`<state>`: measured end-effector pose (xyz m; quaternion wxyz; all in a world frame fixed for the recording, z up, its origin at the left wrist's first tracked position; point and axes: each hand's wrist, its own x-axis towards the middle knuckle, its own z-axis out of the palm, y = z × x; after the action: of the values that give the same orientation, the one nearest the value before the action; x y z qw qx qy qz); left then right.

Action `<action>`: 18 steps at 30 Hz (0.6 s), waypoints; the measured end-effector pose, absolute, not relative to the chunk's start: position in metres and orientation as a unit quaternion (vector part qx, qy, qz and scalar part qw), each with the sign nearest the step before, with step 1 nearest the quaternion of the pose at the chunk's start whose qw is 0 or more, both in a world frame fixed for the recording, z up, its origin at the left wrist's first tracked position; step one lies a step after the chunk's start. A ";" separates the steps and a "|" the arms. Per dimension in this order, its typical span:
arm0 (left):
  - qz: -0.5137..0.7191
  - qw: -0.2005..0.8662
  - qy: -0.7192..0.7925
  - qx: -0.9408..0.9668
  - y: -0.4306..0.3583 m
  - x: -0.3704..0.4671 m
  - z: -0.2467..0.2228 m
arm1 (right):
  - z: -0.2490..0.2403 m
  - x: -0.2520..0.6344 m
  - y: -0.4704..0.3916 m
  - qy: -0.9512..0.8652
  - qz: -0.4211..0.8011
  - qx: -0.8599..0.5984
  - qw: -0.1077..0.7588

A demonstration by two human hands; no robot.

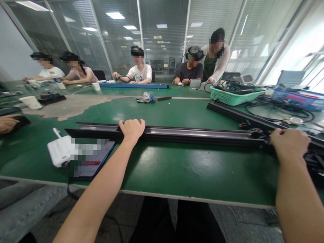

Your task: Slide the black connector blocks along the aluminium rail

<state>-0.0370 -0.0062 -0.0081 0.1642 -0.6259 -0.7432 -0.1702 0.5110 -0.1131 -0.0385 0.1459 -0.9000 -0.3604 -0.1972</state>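
Note:
A long black rail with a shiny metal channel along its middle lies across the green table in front of me. My left hand is wrapped over it, left of its middle, fingers curled over the far edge. At the rail's right end, my right hand is closed, its fingers bent away from me. What those fingers grip is hidden behind the hand. Close beside it, a second long black rail slants in from the back, with small dark parts at the junction.
A phone and a white charger lie near the left front edge. Further back are a crumpled cloth, a blue bar, a green basket of cables and a blue basket. Another person's hand is at left; several people sit opposite.

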 end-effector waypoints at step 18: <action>-0.181 0.169 -0.740 -0.626 -0.010 -0.035 -0.004 | -0.039 0.403 -0.091 -0.694 -0.232 -0.615 0.294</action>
<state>-0.0350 -0.0101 -0.0037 0.1687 -0.6256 -0.7399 -0.1808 0.4025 -0.0906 -0.0391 0.2944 -0.6149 -0.6939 -0.2319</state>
